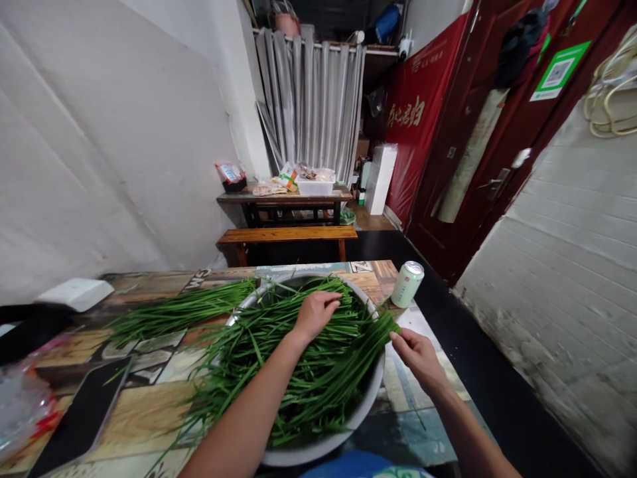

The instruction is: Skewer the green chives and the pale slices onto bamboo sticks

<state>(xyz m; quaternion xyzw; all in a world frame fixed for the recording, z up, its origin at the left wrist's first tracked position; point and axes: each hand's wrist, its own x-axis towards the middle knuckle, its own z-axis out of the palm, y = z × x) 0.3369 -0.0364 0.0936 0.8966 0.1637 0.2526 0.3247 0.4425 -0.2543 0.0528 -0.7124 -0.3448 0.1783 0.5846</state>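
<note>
A wide metal basin (372,398) on the table is heaped with long green garlic chives (293,358), and many blades hang over its left rim. My left hand (317,313) is above the heap with fingers curled and thumb pressed in; what it holds, if anything, is hidden. At the basin's right rim, my right hand (419,355) pinches at the stem ends of a bunch of chives (361,352) lying across the basin. Another pile of chives (189,307) lies on the table left of the basin.
A pale green can (407,284) stands at the table's far right corner. To the left lie a dark phone (82,415), a clear plastic bag (22,405) and a white box (74,293). Beyond are a wooden bench (288,234) and a second table with a plastic tub (316,184).
</note>
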